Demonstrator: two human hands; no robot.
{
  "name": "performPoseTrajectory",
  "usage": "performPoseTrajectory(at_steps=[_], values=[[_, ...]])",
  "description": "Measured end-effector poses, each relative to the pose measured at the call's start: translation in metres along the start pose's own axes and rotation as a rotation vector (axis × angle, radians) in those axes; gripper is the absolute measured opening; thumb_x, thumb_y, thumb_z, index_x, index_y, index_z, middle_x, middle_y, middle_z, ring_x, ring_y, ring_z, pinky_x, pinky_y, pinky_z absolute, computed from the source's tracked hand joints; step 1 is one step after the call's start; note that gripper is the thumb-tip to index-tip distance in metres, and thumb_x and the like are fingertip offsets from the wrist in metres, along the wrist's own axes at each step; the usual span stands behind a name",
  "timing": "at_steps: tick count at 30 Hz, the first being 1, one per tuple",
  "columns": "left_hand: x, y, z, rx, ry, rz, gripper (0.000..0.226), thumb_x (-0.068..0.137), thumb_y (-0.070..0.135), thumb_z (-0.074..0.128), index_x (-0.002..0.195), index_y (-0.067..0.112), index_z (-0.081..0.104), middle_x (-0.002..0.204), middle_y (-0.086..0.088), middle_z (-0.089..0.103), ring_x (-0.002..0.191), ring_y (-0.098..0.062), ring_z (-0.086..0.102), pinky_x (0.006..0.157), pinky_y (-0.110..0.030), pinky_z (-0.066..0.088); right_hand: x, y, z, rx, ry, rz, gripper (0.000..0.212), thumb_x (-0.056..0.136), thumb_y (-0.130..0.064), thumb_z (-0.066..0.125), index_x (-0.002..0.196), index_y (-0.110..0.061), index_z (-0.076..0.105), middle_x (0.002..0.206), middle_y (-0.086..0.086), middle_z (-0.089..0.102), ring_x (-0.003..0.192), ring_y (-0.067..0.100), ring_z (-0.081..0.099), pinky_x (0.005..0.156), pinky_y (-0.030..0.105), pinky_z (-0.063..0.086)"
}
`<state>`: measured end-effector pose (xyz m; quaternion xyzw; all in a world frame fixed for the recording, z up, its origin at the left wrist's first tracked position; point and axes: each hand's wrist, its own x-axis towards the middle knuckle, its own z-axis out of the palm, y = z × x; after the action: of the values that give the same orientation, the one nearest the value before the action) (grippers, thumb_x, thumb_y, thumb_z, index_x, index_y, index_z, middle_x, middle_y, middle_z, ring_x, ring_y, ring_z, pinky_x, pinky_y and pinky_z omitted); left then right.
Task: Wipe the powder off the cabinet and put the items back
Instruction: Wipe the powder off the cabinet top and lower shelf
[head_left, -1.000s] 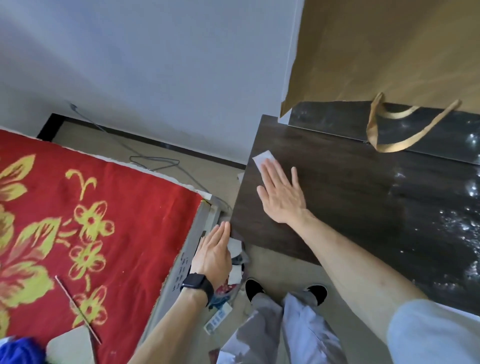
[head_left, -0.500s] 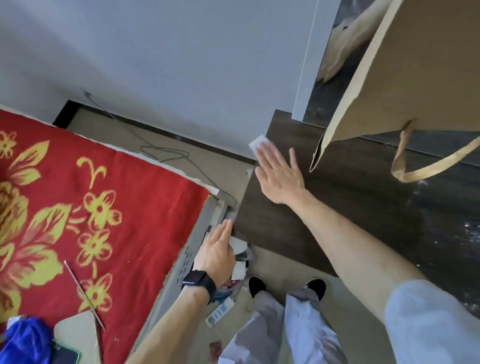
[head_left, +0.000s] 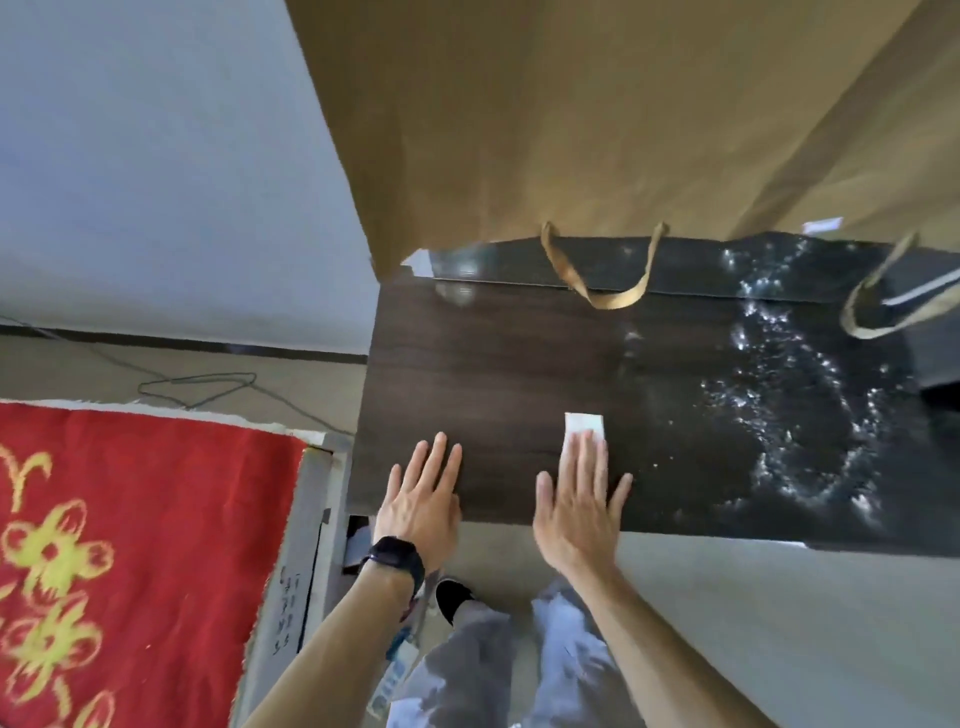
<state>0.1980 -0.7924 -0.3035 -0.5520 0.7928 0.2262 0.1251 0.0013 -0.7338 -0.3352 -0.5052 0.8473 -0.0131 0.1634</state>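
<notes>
The dark wood cabinet top (head_left: 493, 353) fills the middle of the view. White powder (head_left: 789, 415) is scattered over its right part; the left part looks clean. My right hand (head_left: 576, 509) lies flat near the front edge, its fingers pressing a small white tissue (head_left: 584, 425) onto the wood just left of the powder. My left hand (head_left: 421, 499), with a black watch on its wrist, rests flat and empty on the cabinet's front left corner.
A brown paper bag (head_left: 571, 130) leans over the back of the cabinet, its handles (head_left: 597, 296) hanging onto the top. A black object (head_left: 935, 364) sits at the right edge. A red flowered cloth (head_left: 130, 519) lies to the left, and a cable (head_left: 197, 384) runs along the floor.
My right hand has slid the tissue from the cabinet's far left corner to the front middle. My left hand has moved from beside the cabinet's corner onto its top.
</notes>
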Motion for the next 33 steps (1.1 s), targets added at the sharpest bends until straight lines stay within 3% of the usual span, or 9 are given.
performPoseTrajectory(at_steps=[4, 6, 12, 15, 19, 22, 25, 30, 33], values=[[0.004, 0.01, 0.002, 0.032, 0.002, -0.01, 0.065, 0.102, 0.03, 0.034, 0.158, 0.023, 0.002, 0.166, 0.0, -0.008, 0.152, -0.022, -0.004, 0.122, -0.048, 0.011, -0.024, -0.023, 0.017, -0.01, -0.025, -0.429, 0.062, 0.106, -0.046, 0.017, 0.16, -0.021, 0.004, 0.168, -0.005, -0.003, 0.154, 0.014, -0.005, 0.121, 0.057, 0.01], [0.004, 0.014, 0.003, 0.048, 0.024, -0.002, 0.064, 0.101, 0.03, 0.036, 0.158, 0.024, 0.007, 0.166, 0.001, -0.003, 0.153, -0.022, 0.001, 0.12, -0.049, 0.015, -0.018, 0.002, 0.011, -0.002, -0.029, -0.503, 0.06, 0.106, -0.046, 0.019, 0.16, -0.022, 0.007, 0.168, -0.007, -0.001, 0.154, 0.011, -0.002, 0.119, 0.057, 0.018], [0.007, 0.047, 0.008, 0.062, -0.014, 0.007, 0.066, 0.101, 0.038, 0.034, 0.158, 0.027, 0.003, 0.166, 0.004, -0.007, 0.152, -0.02, -0.001, 0.12, -0.048, 0.014, 0.023, 0.156, -0.029, 0.03, 0.01, 0.193, 0.066, 0.1, -0.055, 0.002, 0.159, -0.024, -0.005, 0.168, -0.005, -0.008, 0.153, 0.012, -0.01, 0.122, 0.058, 0.006], [0.014, 0.072, 0.012, 0.023, -0.014, -0.017, 0.068, 0.101, 0.041, 0.035, 0.158, 0.023, 0.002, 0.165, 0.004, -0.009, 0.153, -0.02, -0.003, 0.121, -0.046, 0.012, 0.029, 0.16, -0.037, 0.058, 0.032, 0.263, 0.072, 0.1, -0.056, 0.004, 0.159, -0.016, -0.003, 0.168, 0.002, -0.003, 0.154, 0.017, -0.009, 0.122, 0.059, 0.007], [0.019, 0.091, 0.022, -0.017, -0.024, -0.098, 0.07, 0.101, 0.047, 0.029, 0.157, 0.024, -0.007, 0.164, 0.004, -0.017, 0.152, -0.019, -0.012, 0.121, -0.046, 0.01, 0.014, 0.086, -0.017, 0.001, 0.001, -0.172, 0.07, 0.102, -0.052, 0.021, 0.159, -0.014, 0.009, 0.168, 0.003, 0.002, 0.155, 0.018, -0.006, 0.122, 0.055, 0.001], [0.018, 0.088, 0.025, 0.005, -0.026, -0.12, 0.07, 0.101, 0.05, 0.025, 0.156, 0.026, -0.01, 0.163, 0.007, -0.019, 0.15, -0.015, -0.016, 0.122, -0.046, 0.01, 0.025, 0.045, -0.01, 0.01, -0.066, -0.499, 0.066, 0.104, -0.05, 0.023, 0.159, -0.015, 0.013, 0.168, 0.0, 0.003, 0.154, 0.014, -0.007, 0.121, 0.057, 0.012], [0.02, 0.087, 0.022, 0.041, -0.047, -0.14, 0.07, 0.101, 0.053, 0.025, 0.156, 0.028, -0.012, 0.161, 0.01, -0.022, 0.15, -0.012, -0.017, 0.122, -0.045, 0.011, 0.058, 0.048, -0.021, -0.024, -0.108, -0.662, 0.064, 0.104, -0.046, 0.023, 0.159, -0.017, 0.013, 0.168, -0.004, 0.002, 0.153, 0.009, -0.01, 0.121, 0.056, 0.013], [0.023, 0.095, 0.012, 0.051, -0.108, -0.184, 0.07, 0.102, 0.052, 0.026, 0.154, 0.031, -0.015, 0.155, 0.014, -0.03, 0.151, -0.014, -0.014, 0.122, -0.05, 0.007, 0.108, 0.139, -0.051, -0.016, -0.018, -0.253, 0.064, 0.104, -0.05, 0.01, 0.16, -0.02, 0.003, 0.168, -0.005, -0.006, 0.153, 0.01, -0.013, 0.124, 0.052, 0.002], [0.025, 0.098, 0.006, 0.044, -0.132, -0.205, 0.071, 0.102, 0.051, 0.03, 0.155, 0.032, -0.014, 0.16, 0.012, -0.025, 0.151, -0.015, -0.01, 0.122, -0.051, 0.007, 0.116, 0.19, -0.063, 0.022, -0.008, -0.024, 0.068, 0.102, -0.054, 0.005, 0.16, -0.018, 0.0, 0.168, -0.001, -0.008, 0.153, 0.013, -0.012, 0.124, 0.055, 0.008]])
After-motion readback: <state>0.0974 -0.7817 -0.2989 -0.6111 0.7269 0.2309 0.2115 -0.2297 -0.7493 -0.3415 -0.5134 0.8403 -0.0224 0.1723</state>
